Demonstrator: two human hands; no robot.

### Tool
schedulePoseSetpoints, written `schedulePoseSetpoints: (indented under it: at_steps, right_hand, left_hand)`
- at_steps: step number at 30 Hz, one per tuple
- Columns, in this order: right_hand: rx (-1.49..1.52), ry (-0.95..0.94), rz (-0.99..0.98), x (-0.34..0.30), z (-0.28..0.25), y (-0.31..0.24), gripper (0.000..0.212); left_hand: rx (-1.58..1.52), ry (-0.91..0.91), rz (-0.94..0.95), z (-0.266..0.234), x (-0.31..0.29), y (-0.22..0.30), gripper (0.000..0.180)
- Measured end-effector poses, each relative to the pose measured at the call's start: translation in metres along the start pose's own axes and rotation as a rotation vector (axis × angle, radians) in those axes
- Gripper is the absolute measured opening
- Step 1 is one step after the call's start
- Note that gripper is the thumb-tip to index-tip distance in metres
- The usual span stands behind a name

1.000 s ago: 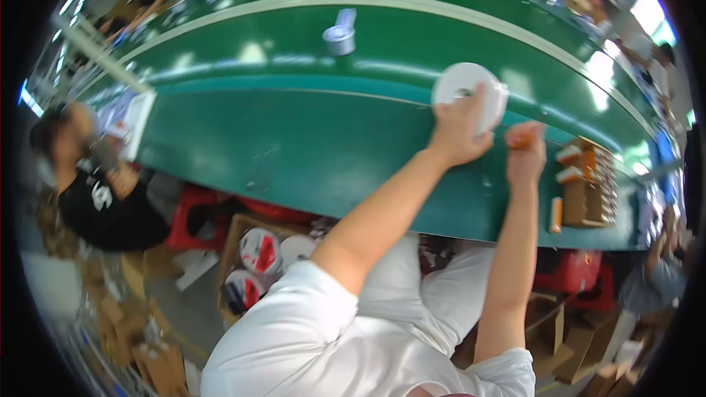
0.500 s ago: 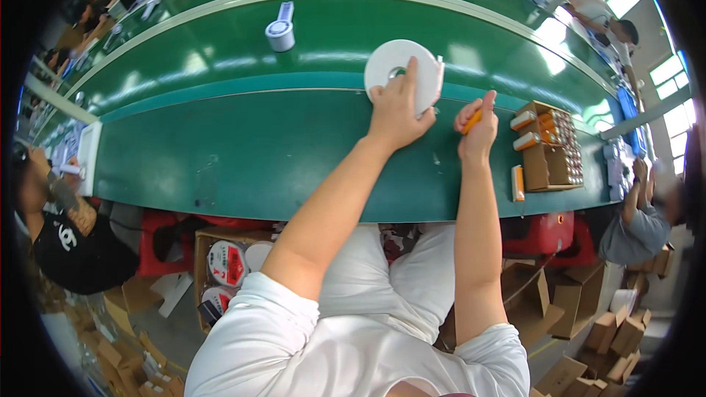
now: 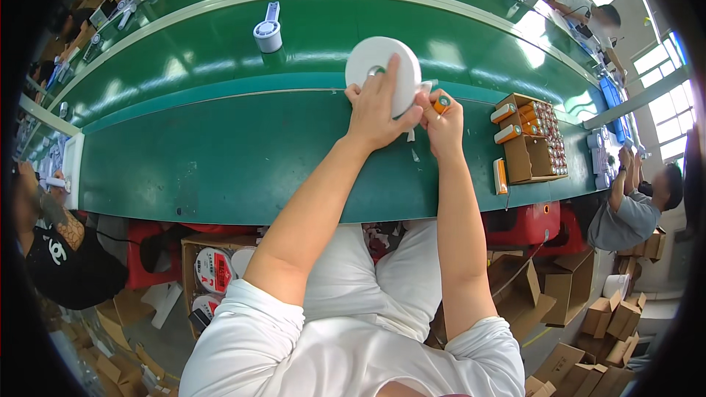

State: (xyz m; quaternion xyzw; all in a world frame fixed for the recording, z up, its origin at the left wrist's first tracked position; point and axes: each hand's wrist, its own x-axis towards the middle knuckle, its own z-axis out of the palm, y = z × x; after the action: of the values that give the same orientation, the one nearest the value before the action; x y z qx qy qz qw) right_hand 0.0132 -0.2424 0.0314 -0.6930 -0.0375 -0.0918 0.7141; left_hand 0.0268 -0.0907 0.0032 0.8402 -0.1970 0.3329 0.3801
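Observation:
A wide white tape roll [image 3: 368, 53] stands tilted over the green worktable [image 3: 250, 154]. My left hand [image 3: 375, 114] grips it, with a finger laid across its face by the centre hole. Beside the roll's right edge, my right hand [image 3: 445, 129] is closed around an orange cylindrical battery [image 3: 441, 104], whose round end shows. Right fingertips meet the roll's edge where a bit of pale tape [image 3: 425, 88] sticks out. The left thumb is close to these fingertips. Whether the right fingers pinch the tape cannot be made out.
To the right stands a cardboard box [image 3: 518, 158] of several orange batteries, with one battery [image 3: 500, 176] beside it. A white-grey handheld fan [image 3: 268, 35] sits on the glossy green belt beyond. People work at both sides; a carton [image 3: 187, 272] of tape rolls is below left.
My right hand has moved left with the battery, up against the tape roll's edge. The whole scene has shifted slightly left in view. My left hand keeps its hold on the roll.

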Motion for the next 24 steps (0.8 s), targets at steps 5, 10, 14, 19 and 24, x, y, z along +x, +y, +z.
schedulePoseSetpoints:
  at_steps: [5,10,14,19,24]
  right_hand:
    - [-0.193,-0.204,0.008,-0.004,-0.001,-0.003,0.020]
    - [0.247,-0.175,0.128,-0.002,-0.003,-0.006,0.031]
    - [0.258,-0.012,0.080,0.001,-0.004,-0.001,0.034]
    - [0.237,-0.021,0.098,-0.003,0.001,-0.009,0.035]
    - [0.186,-0.181,0.219,-0.002,-0.002,-0.007,0.033]
  left_hand:
    - [-0.036,0.105,-0.142,0.001,0.003,-0.005,0.106]
    - [-0.065,0.085,-0.077,-0.003,0.003,-0.005,0.102]
    - [-0.030,0.043,-0.045,-0.001,0.001,-0.001,0.098]
    - [0.031,-0.073,0.047,-0.005,-0.002,0.006,0.096]
    - [-0.062,-0.012,-0.010,-0.003,-0.001,0.005,0.095]
